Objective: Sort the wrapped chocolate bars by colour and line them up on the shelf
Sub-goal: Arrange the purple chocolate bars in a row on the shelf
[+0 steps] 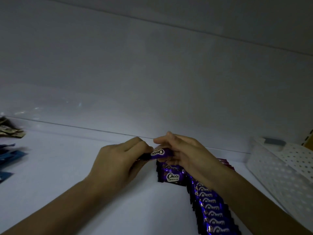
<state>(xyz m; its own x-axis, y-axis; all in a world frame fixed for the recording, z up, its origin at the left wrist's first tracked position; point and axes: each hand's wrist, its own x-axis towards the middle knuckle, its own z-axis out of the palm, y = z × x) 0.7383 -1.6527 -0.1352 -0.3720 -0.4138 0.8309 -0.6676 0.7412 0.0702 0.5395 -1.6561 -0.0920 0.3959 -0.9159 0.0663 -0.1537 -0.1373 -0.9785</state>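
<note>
Surface: white shelf [67, 175], dim, plain back wall.
Hands: I see left hand [118, 160] and right hand [184, 153] both pinching one purple bar [158, 152], centre frame.
Row: purple row [210, 209] runs lower right, partly under right forearm.
Unclear: blue wrappers [10, 156] cut off at left edge; red wrappers [227, 162] mostly behind right wrist.

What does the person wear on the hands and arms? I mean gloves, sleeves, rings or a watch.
Nothing worn shows. The left hand and the right hand have no gloves and no ring that I can see. The left forearm and the right forearm are uncovered up to the picture's edge: no sleeve, watch or bracelet. The light is dim.
</note>
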